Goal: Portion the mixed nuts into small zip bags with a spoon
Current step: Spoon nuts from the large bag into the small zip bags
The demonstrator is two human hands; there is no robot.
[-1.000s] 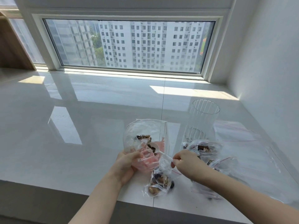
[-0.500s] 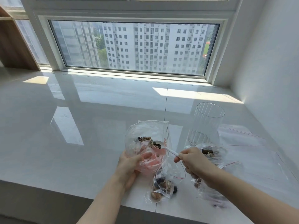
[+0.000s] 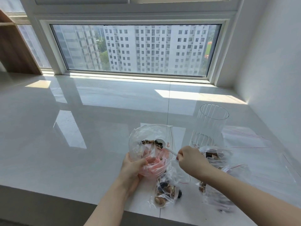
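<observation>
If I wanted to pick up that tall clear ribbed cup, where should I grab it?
Probably wrap a hand around the middle of the clear ribbed cup from its left or far side. It stands upright and looks empty, while filled zip bags crowd its near base.

Glossy, mirror-smooth white countertop [image 3: 97,144]. Clear ribbed plastic jar [image 3: 210,126], far right. Thin, crinkled transparent plastic zip bags [image 3: 166,191], near. Smooth white plastic spoon [image 3: 164,145]. Matt wood panel [image 3: 14,51], far left. Matt white wall [image 3: 273,62], right.
</observation>
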